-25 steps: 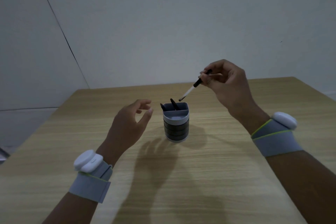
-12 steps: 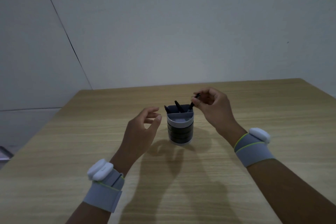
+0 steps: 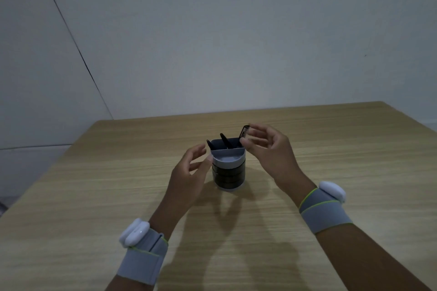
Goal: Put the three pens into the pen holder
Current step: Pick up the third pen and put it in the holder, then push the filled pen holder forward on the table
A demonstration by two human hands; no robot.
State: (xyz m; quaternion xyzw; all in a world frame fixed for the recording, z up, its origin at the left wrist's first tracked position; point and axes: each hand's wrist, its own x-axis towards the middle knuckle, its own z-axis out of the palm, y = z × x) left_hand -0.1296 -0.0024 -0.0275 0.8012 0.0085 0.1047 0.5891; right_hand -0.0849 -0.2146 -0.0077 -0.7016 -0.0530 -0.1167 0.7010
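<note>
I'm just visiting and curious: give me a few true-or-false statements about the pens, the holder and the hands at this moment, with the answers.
1. Three pens stand in the pen holder. True: left pen, middle pen, right pen.
2. The left hand grips the holder. False: it is open beside it.
3. The holder lies on its side. False: it stands upright on the table.
4. The right hand is by the right pen's top. True.
5. One pen lies on the table. False: none does.
</note>
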